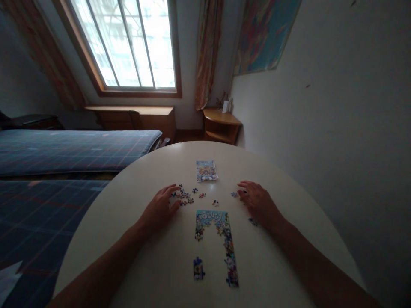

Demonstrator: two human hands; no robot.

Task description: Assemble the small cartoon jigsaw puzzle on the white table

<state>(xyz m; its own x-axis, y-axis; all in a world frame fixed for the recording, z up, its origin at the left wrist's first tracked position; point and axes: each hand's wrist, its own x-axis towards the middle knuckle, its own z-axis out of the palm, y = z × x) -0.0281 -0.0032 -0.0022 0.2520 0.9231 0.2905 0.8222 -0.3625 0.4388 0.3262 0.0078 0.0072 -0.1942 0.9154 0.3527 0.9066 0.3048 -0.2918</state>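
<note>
Puzzle (212, 216), blue-topped, multicoloured, hollow in middle

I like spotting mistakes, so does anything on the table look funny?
Nothing looks spilled or damaged. A small puzzle chunk sits apart below the left end of the joined pieces, so the left edge has a gap.

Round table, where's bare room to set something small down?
On the table, bare patches lie left of the picture sheet beyond the left hand, right of it beyond the right hand, and between the left forearm and partly built puzzle. It's crowded beside the left hand, where loose pieces cluster.
</note>
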